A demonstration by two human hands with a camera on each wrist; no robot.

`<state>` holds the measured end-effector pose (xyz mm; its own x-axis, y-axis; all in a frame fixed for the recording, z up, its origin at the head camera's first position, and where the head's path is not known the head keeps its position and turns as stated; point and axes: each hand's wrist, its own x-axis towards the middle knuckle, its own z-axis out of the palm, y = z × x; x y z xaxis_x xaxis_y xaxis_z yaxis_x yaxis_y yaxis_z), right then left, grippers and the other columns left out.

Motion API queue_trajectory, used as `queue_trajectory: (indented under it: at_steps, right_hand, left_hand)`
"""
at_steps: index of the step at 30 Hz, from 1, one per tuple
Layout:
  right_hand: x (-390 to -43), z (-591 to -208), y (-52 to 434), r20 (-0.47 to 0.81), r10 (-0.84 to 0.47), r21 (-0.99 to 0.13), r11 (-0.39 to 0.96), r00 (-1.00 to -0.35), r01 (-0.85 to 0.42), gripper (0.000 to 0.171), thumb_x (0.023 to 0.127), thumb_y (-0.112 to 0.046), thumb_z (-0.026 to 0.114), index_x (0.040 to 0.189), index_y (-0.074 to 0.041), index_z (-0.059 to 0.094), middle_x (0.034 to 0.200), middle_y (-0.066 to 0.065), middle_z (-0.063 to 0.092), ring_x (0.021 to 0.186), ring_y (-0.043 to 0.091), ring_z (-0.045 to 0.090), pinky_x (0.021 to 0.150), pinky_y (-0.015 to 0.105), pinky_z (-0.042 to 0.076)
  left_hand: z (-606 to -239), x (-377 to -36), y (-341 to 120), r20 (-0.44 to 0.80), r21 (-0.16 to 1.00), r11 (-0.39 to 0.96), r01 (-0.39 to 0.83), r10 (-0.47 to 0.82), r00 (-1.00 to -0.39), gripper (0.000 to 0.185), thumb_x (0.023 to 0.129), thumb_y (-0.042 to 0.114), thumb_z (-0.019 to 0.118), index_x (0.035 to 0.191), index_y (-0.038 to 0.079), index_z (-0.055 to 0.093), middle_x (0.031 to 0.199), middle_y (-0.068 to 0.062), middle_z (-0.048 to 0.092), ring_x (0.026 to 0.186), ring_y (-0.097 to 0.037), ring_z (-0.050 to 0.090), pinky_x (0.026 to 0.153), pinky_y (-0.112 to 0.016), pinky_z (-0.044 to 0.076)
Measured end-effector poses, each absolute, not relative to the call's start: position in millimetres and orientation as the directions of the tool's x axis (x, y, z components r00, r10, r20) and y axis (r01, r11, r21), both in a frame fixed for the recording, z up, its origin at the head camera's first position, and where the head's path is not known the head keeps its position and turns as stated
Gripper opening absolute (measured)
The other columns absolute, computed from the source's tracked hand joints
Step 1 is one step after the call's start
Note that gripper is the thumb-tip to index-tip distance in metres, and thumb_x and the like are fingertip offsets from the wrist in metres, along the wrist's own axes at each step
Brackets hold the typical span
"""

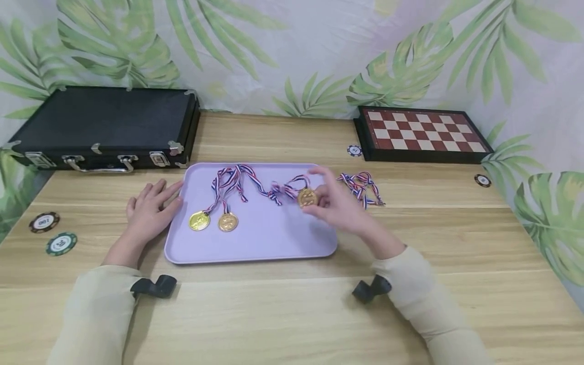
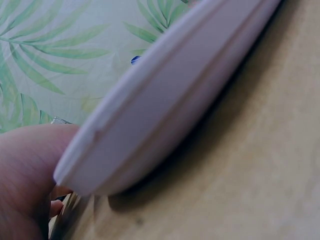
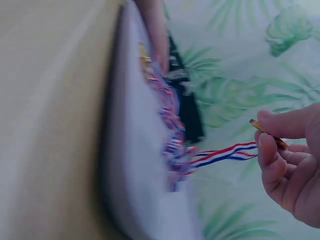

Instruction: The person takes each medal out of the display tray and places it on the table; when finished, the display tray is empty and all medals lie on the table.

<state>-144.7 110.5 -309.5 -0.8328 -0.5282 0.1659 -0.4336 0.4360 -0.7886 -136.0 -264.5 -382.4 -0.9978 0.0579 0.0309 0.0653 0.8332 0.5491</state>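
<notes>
Round gold-coloured metal medal (image 1: 307, 197): being pinched by right hand (image 1: 342, 208), frame centre, above lilac rectangular tray (image 1: 269, 243). Left hand (image 1: 152, 210): being rested, fingers apart, at tray's left edge. Risk: red-white-blue striped ribbon (image 3: 225, 154) possibly being snagged among neighbouring ribbons (image 1: 234, 176), whereby other medals (image 1: 227, 222) might be dragged.

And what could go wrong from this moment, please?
The held medal could slip, as the right grip appears to pinch it near its edge. Its striped ribbon runs to the bunched ribbons on the tray, so lifting might snag them and perhaps drag the other two medals.
</notes>
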Motion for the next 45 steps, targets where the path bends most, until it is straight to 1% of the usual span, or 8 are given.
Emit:
queue_trajectory:
  at_steps: [5,10,16,19,25,31,39,45]
  right_hand:
    - [-140,-274,144,0.293,-0.478,-0.849,0.267,-0.828,-0.456,0.050,0.070,0.012,0.063,0.112,0.005,0.037,0.064,0.010,0.054,0.053,0.016,0.049,0.046,0.022,0.042]
    - [-135,-247,177,0.400,-0.351,-0.888,0.082,-0.847,-0.453,0.043,0.068,0.020,0.058,0.108,0.008,0.047,0.070,0.015,0.056,0.056,0.017,0.053,0.050,0.022,0.046]
    - [-142,-231,216,0.385,-0.211,-0.921,-0.156,-0.899,-0.357,0.038,0.073,0.020,0.054,0.108,0.005,0.052,0.070,0.014,0.056,0.054,0.017,0.053,0.049,0.020,0.045]
    - [-149,-232,233,0.340,-0.148,-0.929,-0.204,-0.929,-0.307,0.035,0.074,0.021,0.052,0.105,0.004,0.053,0.068,0.012,0.057,0.053,0.016,0.054,0.048,0.019,0.045]
    - [-170,-243,263,0.166,-0.003,-0.985,-0.053,-0.986,-0.165,0.035,0.074,0.008,0.062,0.106,-0.001,0.052,0.066,0.007,0.057,0.052,0.013,0.053,0.048,0.018,0.045]
    - [-201,-265,275,0.049,0.066,-0.996,0.084,-0.997,-0.043,0.034,0.075,0.000,0.064,0.105,-0.003,0.048,0.070,0.002,0.059,0.054,0.010,0.053,0.050,0.017,0.045]
    - [-186,-316,264,-0.094,-0.086,-0.922,0.383,-0.992,0.055,0.046,0.079,-0.006,0.061,0.121,0.000,0.040,0.079,0.007,0.056,0.064,0.015,0.052,0.061,0.026,0.046]
    - [-167,-349,269,-0.185,-0.233,-0.902,0.426,-0.955,0.071,0.047,0.079,-0.003,0.060,0.120,0.006,0.040,0.072,0.009,0.053,0.060,0.014,0.054,0.057,0.027,0.047]
  left_hand:
    - [-381,-138,-265,0.033,0.551,0.832,0.071,0.063,-0.997,0.050,0.091,0.038,0.033,0.134,0.012,0.032,0.137,-0.026,0.013,0.124,-0.043,-0.003,0.089,-0.059,-0.011]
    - [-381,-139,-265,0.037,0.553,0.830,0.078,0.069,-0.997,0.050,0.091,0.037,0.033,0.134,0.012,0.032,0.137,-0.026,0.013,0.124,-0.043,-0.003,0.089,-0.059,-0.011]
    - [-380,-138,-267,0.043,0.544,0.836,0.079,0.066,-0.997,0.050,0.091,0.037,0.033,0.134,0.012,0.031,0.137,-0.026,0.013,0.124,-0.043,-0.003,0.089,-0.059,-0.011]
    - [-380,-138,-267,0.042,0.540,0.838,0.078,0.066,-0.997,0.050,0.091,0.037,0.033,0.134,0.012,0.032,0.137,-0.026,0.014,0.124,-0.043,-0.002,0.089,-0.059,-0.011]
    - [-380,-138,-265,0.036,0.536,0.841,0.074,0.064,-0.997,0.050,0.091,0.037,0.034,0.134,0.012,0.032,0.137,-0.027,0.014,0.124,-0.043,-0.002,0.089,-0.060,-0.010]
    - [-381,-137,-264,0.014,0.530,0.846,0.056,0.058,-0.998,0.051,0.091,0.038,0.033,0.134,0.012,0.031,0.137,-0.027,0.013,0.124,-0.043,-0.003,0.089,-0.059,-0.011]
    - [-382,-136,-263,0.014,0.536,0.842,0.054,0.055,-0.998,0.050,0.091,0.038,0.033,0.134,0.013,0.031,0.137,-0.027,0.013,0.124,-0.042,-0.003,0.089,-0.059,-0.012]
    - [-382,-136,-263,0.023,0.541,0.839,0.063,0.059,-0.998,0.050,0.091,0.037,0.033,0.134,0.013,0.031,0.137,-0.026,0.013,0.124,-0.042,-0.003,0.089,-0.059,-0.012]
